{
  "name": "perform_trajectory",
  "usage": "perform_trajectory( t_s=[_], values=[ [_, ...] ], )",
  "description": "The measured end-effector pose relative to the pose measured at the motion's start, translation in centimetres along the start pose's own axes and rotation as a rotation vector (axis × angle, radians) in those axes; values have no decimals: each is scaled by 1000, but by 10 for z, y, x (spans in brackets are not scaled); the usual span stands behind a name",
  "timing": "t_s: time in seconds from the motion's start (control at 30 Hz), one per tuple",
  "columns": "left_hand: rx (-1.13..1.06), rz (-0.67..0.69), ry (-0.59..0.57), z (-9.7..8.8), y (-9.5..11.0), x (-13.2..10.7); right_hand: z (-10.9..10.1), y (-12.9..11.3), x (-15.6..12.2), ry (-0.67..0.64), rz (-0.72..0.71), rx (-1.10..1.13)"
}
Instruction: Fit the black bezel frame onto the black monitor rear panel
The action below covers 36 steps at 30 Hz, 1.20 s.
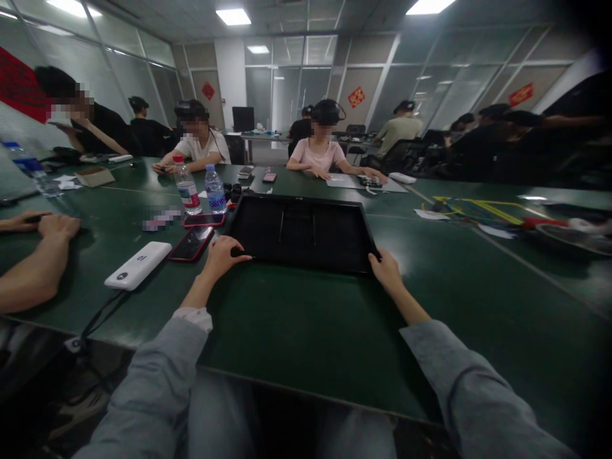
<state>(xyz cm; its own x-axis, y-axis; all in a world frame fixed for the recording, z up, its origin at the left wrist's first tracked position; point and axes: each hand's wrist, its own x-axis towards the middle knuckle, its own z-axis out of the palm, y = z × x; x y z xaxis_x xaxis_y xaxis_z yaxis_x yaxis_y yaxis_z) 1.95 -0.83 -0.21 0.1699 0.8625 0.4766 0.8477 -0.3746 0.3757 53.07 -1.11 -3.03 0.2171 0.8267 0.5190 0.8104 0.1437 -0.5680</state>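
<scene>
A black framed panel (268, 239) that looks like a monitor lies on the green table in front of me. Its raised rim is glossy, and two pale upright lines show on its dark face. My left hand (222, 255) grips its near left corner, thumb along the front edge. At the near right corner, my right hand (386, 271) is closed on the rim, its fingertips partly hidden. Close to my left hand lie a red-edged phone (192, 243) and a second phone (204, 220).
A white power bank (138, 264) with a cable lies left, near another person's hands (57, 226). Two bottles (187, 186) (216, 191) stand behind the phones. People sit across the table (306, 331). Yellow straps (482, 209) and a dark round pan-like object (574, 242) lie right.
</scene>
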Motion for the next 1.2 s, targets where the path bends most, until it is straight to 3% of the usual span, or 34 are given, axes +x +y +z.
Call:
perform_trajectory(
  t_s=[0.13, 0.2, 0.27, 0.33, 0.43, 0.53, 0.73, 1.0, 1.07, 1.2],
  values=[
    [-59, -129, 229, 10, -9, 5, 0, 0, 0, -4, 110, 92],
    [-128, -250, 289, 16, -20, 8, 0, 2, 0, -8, 135, 107],
    [-204, -370, 244, 21, -33, 10, 1, 5, 0, -18, 145, 115],
    [-262, -393, 171, 24, -44, 12, 2, 8, 0, -24, 144, 125],
    [-277, -429, 151, 23, -49, 12, 1, 15, 2, -3, 143, 136],
    [-207, -461, 142, 19, -39, 9, -3, 25, 5, 27, 149, 128],
    [-30, -375, 64, 10, -9, 0, -14, 39, 4, 14, 135, 50],
    [79, -457, 66, 4, -2, 2, -11, 30, -1, -2, 121, -60],
    [89, -432, 114, 1, -1, 3, -13, 23, -2, 49, 88, -138],
    [149, -362, 330, -6, 11, 4, -22, -4, -6, 234, -7, -253]
  ],
)
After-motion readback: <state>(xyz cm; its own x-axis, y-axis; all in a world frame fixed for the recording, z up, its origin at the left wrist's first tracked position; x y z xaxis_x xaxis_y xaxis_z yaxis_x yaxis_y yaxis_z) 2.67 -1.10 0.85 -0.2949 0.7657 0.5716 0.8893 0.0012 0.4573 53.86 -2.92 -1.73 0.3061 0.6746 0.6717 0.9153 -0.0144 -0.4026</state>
